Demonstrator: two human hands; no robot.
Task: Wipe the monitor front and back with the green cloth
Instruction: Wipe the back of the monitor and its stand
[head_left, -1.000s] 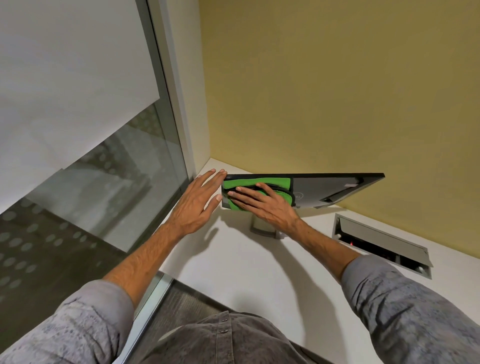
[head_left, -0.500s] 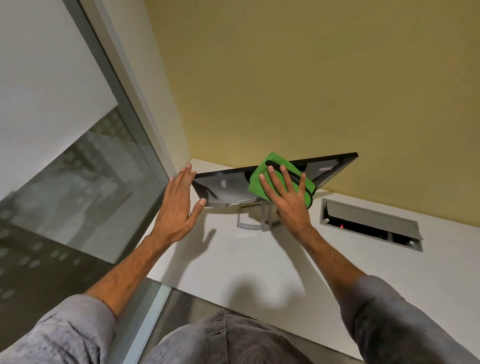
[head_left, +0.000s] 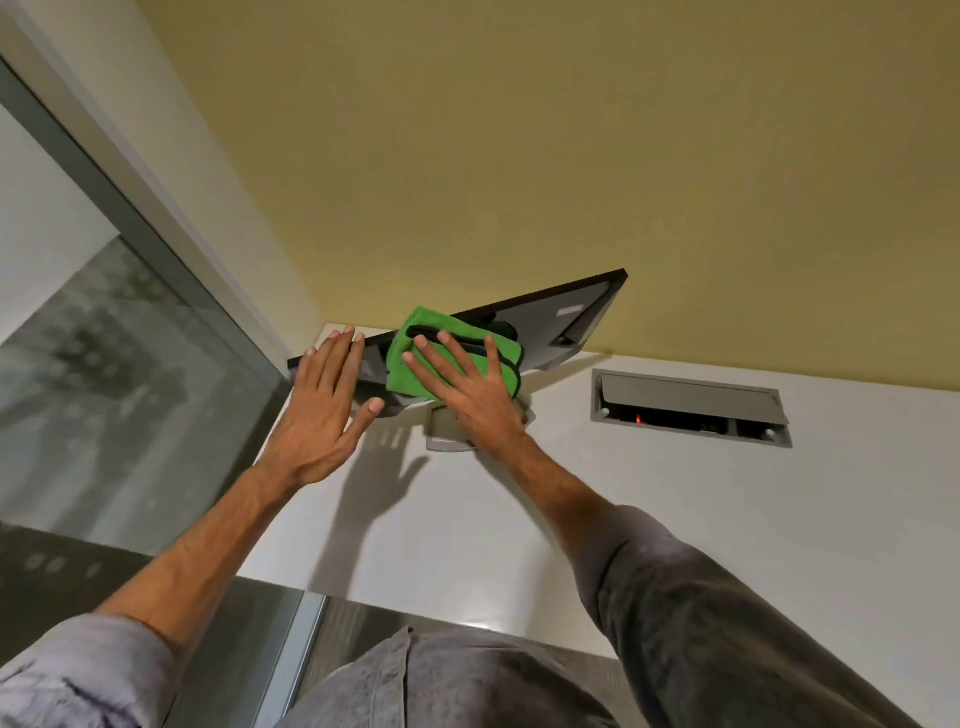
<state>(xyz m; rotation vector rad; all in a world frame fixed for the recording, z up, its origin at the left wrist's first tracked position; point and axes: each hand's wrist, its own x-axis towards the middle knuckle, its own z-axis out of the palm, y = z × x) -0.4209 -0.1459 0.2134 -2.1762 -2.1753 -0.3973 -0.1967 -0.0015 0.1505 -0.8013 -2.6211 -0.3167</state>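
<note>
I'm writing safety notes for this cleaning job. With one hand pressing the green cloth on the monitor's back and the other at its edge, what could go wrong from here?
1. The right hand presses the folded green cloth flat on the thin black monitor, which sits on a small grey stand; hard pushing might tip or swivel it.
2. The left hand only braces the edge with straight fingers, so it may slip.

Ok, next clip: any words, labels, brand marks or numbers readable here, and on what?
No text can be read in this frame.
Pale label on the back of the monitor: too small and blurred to read.
Green cloth: no print visible.
Cable hatch in the desk: only a red light, no lettering visible.
</note>
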